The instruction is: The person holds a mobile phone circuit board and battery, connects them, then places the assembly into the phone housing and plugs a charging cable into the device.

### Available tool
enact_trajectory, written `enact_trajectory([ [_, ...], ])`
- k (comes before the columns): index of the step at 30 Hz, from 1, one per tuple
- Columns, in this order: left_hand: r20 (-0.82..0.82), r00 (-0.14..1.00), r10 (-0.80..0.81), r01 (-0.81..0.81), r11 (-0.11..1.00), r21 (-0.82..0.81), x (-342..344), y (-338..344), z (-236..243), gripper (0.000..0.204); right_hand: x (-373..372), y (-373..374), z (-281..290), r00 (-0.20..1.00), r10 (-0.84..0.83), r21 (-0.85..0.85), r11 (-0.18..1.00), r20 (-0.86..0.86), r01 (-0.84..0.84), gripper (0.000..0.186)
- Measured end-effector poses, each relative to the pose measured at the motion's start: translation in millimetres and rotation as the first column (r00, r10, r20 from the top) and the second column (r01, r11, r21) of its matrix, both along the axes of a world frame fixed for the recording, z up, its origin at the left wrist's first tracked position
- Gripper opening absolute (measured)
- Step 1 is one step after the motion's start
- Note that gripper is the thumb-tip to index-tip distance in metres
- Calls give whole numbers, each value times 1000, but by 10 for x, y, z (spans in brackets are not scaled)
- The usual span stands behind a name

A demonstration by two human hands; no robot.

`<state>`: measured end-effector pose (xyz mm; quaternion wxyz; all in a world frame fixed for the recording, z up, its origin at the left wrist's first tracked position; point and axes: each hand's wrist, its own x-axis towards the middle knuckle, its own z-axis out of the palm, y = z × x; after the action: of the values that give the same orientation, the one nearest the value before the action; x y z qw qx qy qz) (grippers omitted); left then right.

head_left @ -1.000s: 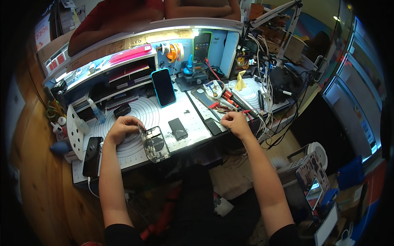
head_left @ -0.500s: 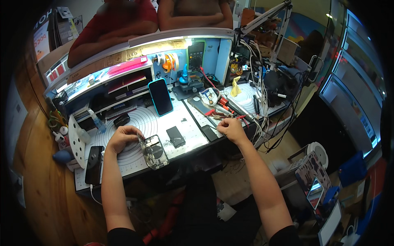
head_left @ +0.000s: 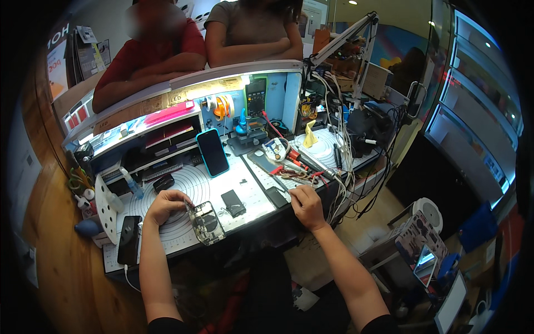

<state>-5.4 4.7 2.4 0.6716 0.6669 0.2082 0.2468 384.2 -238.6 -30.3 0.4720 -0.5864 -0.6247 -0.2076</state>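
Note:
In a pinch, my left hand point(head_left: 165, 206) grips the upper left corner of an opened phone point(head_left: 207, 222), its inner parts bare. The phone's lower end is at the bench's front edge. My right hand point(head_left: 307, 206) is closed, thumb and fingertips together at one end of a thin dark tool point(head_left: 280, 182), whose exact kind I cannot make out. Just left of those fingertips lies a dark flat rectangular piece point(head_left: 275, 196). Between my hands rests a black phone battery point(head_left: 233, 203). A small dark part point(head_left: 243, 181) sits farther back.
A phone in a blue case point(head_left: 213, 152) stands upright behind. At left lies a black phone with a cable point(head_left: 129, 240). Hand tools point(head_left: 301, 162) and tangled cables point(head_left: 347, 131) crowd the right side. A multimeter point(head_left: 256, 96) leans at the back; two people lean on the partition.
The view has tilted up, so the bench sits lower in the picture. My right hand has drawn slightly toward me. My left hand keeps its hold on the opened phone.

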Motion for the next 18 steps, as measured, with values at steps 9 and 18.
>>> enact_trajectory([
  [9,-27,1000,16,-16,1000,15,35,-48,48,18,-14,-158,-22,999,-27,73,997,45,24,42],
  [18,-4,1000,11,-11,1000,1,23,-25,13,16,-11,-220,-119,989,-143,92,985,-40,146,24],
])
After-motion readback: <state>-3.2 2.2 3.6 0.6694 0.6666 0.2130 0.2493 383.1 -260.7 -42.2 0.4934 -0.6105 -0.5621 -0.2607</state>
